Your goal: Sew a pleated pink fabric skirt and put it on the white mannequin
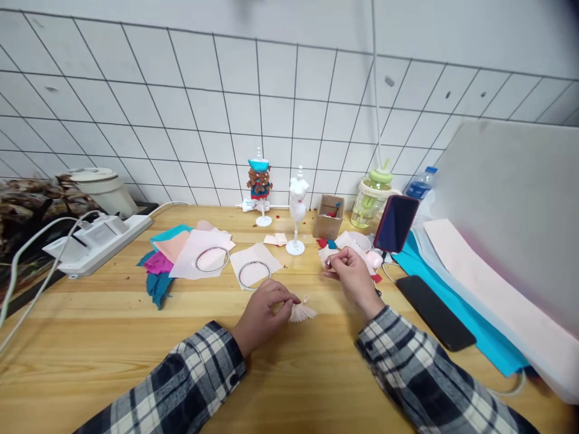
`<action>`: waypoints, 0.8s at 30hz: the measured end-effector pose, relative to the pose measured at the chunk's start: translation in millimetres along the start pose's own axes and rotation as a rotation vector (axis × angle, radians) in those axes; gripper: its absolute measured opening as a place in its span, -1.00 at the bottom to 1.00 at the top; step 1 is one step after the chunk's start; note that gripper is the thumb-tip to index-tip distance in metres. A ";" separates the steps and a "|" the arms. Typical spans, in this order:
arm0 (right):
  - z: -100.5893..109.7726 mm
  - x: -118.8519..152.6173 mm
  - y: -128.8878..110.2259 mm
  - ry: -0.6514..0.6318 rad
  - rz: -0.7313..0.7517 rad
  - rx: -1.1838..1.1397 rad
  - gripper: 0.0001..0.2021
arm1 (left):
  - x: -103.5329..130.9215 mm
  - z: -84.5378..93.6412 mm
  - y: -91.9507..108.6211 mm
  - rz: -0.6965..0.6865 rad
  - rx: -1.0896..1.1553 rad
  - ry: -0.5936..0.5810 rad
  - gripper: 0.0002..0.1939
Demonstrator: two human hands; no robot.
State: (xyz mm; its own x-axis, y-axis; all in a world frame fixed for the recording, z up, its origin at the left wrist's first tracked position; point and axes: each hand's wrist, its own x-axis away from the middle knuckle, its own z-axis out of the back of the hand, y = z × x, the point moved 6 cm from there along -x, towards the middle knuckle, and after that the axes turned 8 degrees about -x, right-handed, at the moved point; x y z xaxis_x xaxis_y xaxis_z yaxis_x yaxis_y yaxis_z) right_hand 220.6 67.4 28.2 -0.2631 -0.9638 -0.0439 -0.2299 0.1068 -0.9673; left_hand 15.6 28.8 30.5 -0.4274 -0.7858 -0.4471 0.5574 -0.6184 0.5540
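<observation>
My left hand pinches a small pleated piece of pale pink crepe paper just above the wooden table. The pleats fan out to the right of my fingertips. My right hand is closed, thumb against fingers, beside a pile of pale paper scraps; whatever is in its pinch is too small to make out. Behind the hands stands a bare white mini dress form on a round base. Left of it, a second dress form wears a blue, brown and red outfit.
Two hoops lie on pale paper squares, near coloured paper sheets. A small cardboard box, a green-lidded jug and a propped phone stand behind. At right lie a black phone and long paper sheets; a power strip is left.
</observation>
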 end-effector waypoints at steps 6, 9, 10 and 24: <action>0.1 -87.4 -61.0 0.115 0.413 0.498 -0.71 | 1.0 -2.4 -3.8 -0.003 0.046 0.022 -0.78; -1.8 -122.0 -71.3 0.161 0.480 0.789 -0.67 | 0.5 -3.5 -7.9 -0.001 0.041 0.027 -0.78; -1.8 -130.2 -70.5 0.165 0.478 0.831 -0.67 | 0.3 -4.3 -9.2 0.000 0.035 0.025 -0.78; 6.2 -78.4 -54.7 0.248 0.627 0.835 -0.63 | -0.9 -2.7 -11.2 -0.035 0.037 0.073 -0.79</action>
State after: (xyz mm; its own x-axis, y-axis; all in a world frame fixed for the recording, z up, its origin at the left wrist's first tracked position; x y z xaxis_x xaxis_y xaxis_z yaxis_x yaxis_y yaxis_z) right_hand 259.6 135.6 83.0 -0.3162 -0.7085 -0.6309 0.7006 0.2739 -0.6589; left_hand 11.6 36.5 22.8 -0.3923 -0.7612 -0.5165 0.5156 -0.6469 0.5618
